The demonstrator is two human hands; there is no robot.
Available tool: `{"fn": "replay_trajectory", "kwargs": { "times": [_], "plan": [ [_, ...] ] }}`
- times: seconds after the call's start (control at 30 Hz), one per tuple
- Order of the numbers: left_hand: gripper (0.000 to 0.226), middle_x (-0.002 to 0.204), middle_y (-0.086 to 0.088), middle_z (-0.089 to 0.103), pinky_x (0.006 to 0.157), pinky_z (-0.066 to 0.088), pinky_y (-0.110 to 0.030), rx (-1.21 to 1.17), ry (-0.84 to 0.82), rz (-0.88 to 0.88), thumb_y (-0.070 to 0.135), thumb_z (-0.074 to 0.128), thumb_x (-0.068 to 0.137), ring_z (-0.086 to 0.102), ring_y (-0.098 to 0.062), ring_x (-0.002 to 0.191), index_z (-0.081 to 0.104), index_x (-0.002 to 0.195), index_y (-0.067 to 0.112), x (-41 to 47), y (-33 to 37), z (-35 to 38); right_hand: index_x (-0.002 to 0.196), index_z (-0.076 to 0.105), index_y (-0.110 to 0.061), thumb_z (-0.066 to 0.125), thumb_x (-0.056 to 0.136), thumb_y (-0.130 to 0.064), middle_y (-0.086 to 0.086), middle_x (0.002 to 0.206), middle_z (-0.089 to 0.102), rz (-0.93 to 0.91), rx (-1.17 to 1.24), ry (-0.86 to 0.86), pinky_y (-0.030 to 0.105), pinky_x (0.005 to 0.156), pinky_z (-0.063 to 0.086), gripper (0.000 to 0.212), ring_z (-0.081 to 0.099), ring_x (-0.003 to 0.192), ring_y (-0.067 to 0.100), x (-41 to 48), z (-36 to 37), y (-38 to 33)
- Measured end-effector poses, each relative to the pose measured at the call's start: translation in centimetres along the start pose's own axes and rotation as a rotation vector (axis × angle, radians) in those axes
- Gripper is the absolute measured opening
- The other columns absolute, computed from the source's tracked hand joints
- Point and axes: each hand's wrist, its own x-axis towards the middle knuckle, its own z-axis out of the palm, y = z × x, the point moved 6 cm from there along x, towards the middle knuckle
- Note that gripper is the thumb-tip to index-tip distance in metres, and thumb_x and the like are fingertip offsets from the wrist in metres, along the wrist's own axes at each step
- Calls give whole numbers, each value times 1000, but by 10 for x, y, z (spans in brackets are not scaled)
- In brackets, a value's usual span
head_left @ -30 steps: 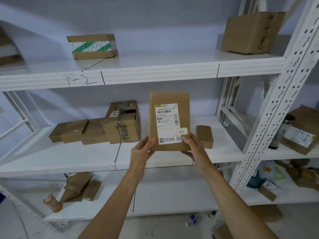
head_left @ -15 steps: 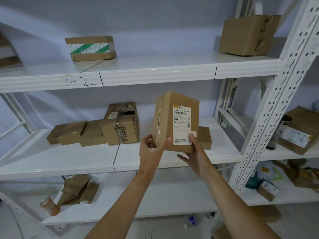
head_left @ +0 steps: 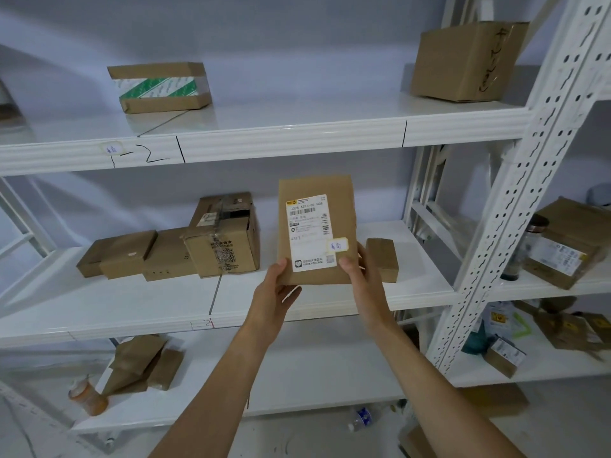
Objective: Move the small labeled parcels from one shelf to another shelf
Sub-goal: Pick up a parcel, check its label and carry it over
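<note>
I hold a small brown cardboard parcel (head_left: pixel 317 190) upright in front of the middle shelf (head_left: pixel 297 295), its white shipping label facing me. My left hand (head_left: pixel 272 292) grips its lower left corner and my right hand (head_left: pixel 362 279) grips its lower right edge. On the middle shelf behind it stand a small brown box (head_left: pixel 382 259) to the right and, to the left, a taped carton (head_left: pixel 224 239) with flat brown boxes (head_left: pixel 122 252) beside it. The upper shelf (head_left: pixel 297 137) is marked "1-2".
The upper shelf carries a green-striped box (head_left: pixel 158 87) at left and a large carton (head_left: pixel 463 61) at right. Crumpled brown packets (head_left: pixel 142 365) and an orange bottle (head_left: pixel 87 396) lie on the bottom shelf. A perforated white upright (head_left: pixel 515 206) separates a neighbouring rack with more parcels (head_left: pixel 565 246).
The parcel was turned sideways half a second ago, showing its side face. It is now turned back with the label flat toward me, both hands still on its lower edge.
</note>
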Motion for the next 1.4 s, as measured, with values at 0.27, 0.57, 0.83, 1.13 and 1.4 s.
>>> {"fn": "replay_trajectory", "kwargs": {
  "times": [0.27, 0.57, 0.83, 1.13, 1.4],
  "plan": [
    [53, 140, -13, 70, 120, 39, -45, -179, -84, -72, 55, 60, 90, 60, -29, 136, 73, 132, 25, -4, -16, 5, 147, 41, -47, 70, 69, -83, -25, 133, 44, -212, -154, 187, 12, 87, 56, 91, 57, 122, -4, -37, 16, -9],
    [31, 131, -8, 75, 110, 47, -38, -88, -70, 38, 42, 65, 95, 68, -23, 126, 81, 116, 25, -7, -9, 1, 150, 50, -37, 67, 80, -65, -6, 142, 62, -116, -88, 72, 27, 99, 57, 77, 62, 125, 7, -23, -1, -7],
    [41, 125, -1, 78, 119, 41, -42, 53, -84, 107, 42, 73, 91, 68, -19, 123, 71, 126, 23, -8, -1, 6, 137, 60, -54, 53, 93, -66, -20, 134, 70, -25, 1, 18, 23, 104, 50, 47, 63, 126, 0, -13, -7, -13],
    [71, 129, -2, 76, 112, 48, -39, 98, -87, 194, 59, 75, 71, 68, -20, 126, 67, 132, 23, -16, 13, 11, 142, 59, -45, 47, 95, -69, -14, 138, 70, -53, -8, 16, 47, 116, 44, 54, 62, 132, 9, -15, -9, -25],
    [86, 127, -2, 77, 88, 59, -24, 100, -28, 317, 70, 83, 67, 73, -17, 117, 66, 135, 21, -36, 21, 3, 149, 55, -25, 51, 86, -81, 2, 144, 65, -123, 70, 77, 57, 112, 47, 84, 61, 134, 22, -31, -3, -32]
  ]
}}
